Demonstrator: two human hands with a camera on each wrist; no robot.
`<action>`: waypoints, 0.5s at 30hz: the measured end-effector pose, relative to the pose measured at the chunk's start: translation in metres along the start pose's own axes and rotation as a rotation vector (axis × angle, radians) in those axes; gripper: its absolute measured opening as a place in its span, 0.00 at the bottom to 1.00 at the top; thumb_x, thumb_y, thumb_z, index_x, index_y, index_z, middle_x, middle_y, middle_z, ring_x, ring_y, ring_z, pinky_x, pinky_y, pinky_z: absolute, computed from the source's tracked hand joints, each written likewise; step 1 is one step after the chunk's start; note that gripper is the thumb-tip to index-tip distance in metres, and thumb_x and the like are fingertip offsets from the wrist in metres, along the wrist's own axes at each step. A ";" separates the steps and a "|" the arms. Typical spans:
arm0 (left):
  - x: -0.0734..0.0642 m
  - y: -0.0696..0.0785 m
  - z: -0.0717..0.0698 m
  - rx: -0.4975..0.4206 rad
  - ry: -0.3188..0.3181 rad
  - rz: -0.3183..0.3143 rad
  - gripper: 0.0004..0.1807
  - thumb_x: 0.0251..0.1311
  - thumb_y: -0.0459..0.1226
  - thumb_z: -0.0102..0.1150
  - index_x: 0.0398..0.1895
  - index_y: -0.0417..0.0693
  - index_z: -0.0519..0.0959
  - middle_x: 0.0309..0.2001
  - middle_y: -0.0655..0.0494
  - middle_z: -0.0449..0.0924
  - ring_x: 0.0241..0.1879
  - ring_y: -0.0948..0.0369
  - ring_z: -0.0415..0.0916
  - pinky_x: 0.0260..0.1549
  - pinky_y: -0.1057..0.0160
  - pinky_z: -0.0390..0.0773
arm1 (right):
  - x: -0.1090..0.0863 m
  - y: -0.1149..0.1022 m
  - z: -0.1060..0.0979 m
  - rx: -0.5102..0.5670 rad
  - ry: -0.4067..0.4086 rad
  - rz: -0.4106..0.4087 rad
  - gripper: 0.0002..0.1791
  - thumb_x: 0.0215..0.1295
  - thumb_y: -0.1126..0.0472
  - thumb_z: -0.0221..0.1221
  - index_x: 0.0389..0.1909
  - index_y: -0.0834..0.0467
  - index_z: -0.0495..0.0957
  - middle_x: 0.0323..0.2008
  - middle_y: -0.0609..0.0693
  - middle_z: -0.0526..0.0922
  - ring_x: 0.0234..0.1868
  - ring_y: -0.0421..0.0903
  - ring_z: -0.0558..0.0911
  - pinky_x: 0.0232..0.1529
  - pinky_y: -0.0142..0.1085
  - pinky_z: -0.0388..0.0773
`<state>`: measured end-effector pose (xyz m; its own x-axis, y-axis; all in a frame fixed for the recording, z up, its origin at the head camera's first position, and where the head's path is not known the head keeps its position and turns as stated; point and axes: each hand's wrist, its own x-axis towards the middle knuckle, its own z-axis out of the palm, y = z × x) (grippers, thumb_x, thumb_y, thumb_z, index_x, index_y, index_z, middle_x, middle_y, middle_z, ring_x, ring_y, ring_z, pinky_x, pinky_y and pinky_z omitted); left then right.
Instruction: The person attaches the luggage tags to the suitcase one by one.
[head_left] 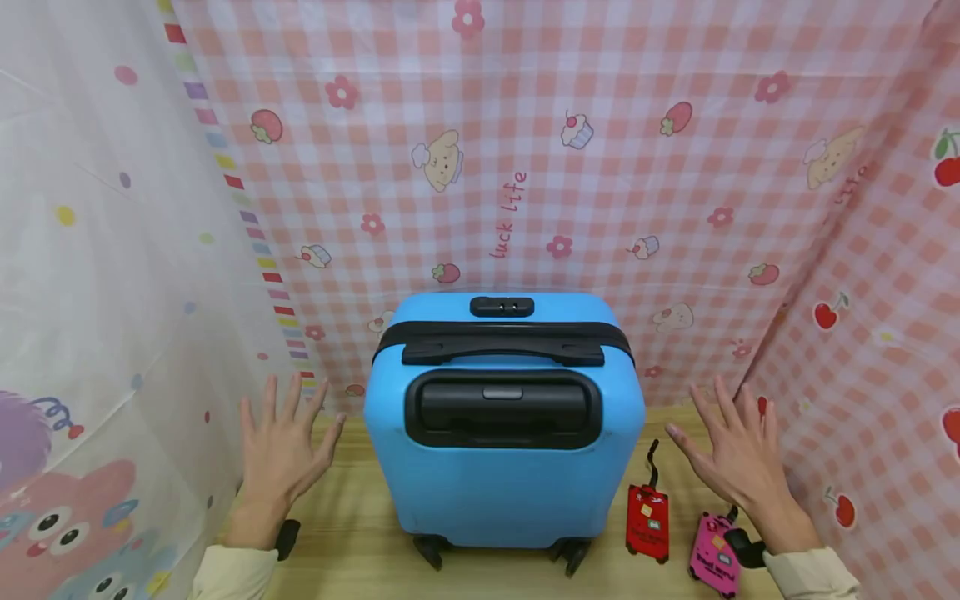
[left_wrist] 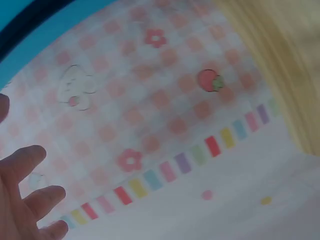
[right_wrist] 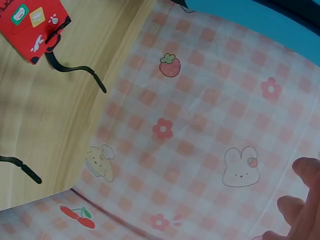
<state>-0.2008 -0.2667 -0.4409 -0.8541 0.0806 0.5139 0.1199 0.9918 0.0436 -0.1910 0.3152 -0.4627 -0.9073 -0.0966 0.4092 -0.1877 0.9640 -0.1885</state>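
A blue suitcase (head_left: 495, 496) stands upright and closed on the desk (head_left: 337, 500), its inside hidden; a red luggage tag (head_left: 648, 523) and a pink luggage tag (head_left: 715, 554) lie to its right; the left hand (head_left: 279, 458) and right hand (head_left: 742, 467) both have fingers spread wide, apart from the suitcase; they flank it, raised, backs towards the head camera, fingertips pointing away.

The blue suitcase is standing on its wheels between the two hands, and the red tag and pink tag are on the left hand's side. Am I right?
Not quite: the red tag and pink tag are on the right hand's side, as the head view shows. The blue suitcase is indeed standing on its wheels between the two hands.
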 end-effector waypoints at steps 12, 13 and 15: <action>0.020 0.018 -0.031 -0.145 0.255 0.024 0.29 0.67 0.51 0.50 0.63 0.43 0.75 0.65 0.35 0.71 0.68 0.37 0.58 0.64 0.31 0.54 | -0.014 0.012 0.005 0.150 0.037 -0.019 0.39 0.72 0.45 0.55 0.78 0.52 0.53 0.74 0.70 0.52 0.71 0.73 0.51 0.65 0.73 0.41; 0.022 0.020 -0.034 -0.163 0.265 0.025 0.29 0.67 0.50 0.50 0.63 0.42 0.75 0.65 0.35 0.71 0.68 0.37 0.58 0.64 0.31 0.54 | -0.015 0.013 0.006 0.165 0.040 -0.019 0.39 0.72 0.46 0.55 0.78 0.53 0.54 0.74 0.70 0.52 0.71 0.74 0.52 0.64 0.73 0.43; 0.025 0.025 -0.038 -0.200 0.273 0.025 0.28 0.66 0.49 0.52 0.64 0.43 0.75 0.65 0.37 0.72 0.68 0.38 0.59 0.63 0.32 0.55 | -0.019 0.017 0.009 0.201 0.048 -0.018 0.36 0.72 0.49 0.56 0.76 0.56 0.56 0.73 0.71 0.53 0.69 0.75 0.53 0.62 0.74 0.44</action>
<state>-0.1997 -0.2434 -0.3944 -0.6856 0.0481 0.7263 0.2588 0.9487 0.1815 -0.1806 0.3315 -0.4816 -0.8852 -0.0973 0.4550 -0.2796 0.8929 -0.3529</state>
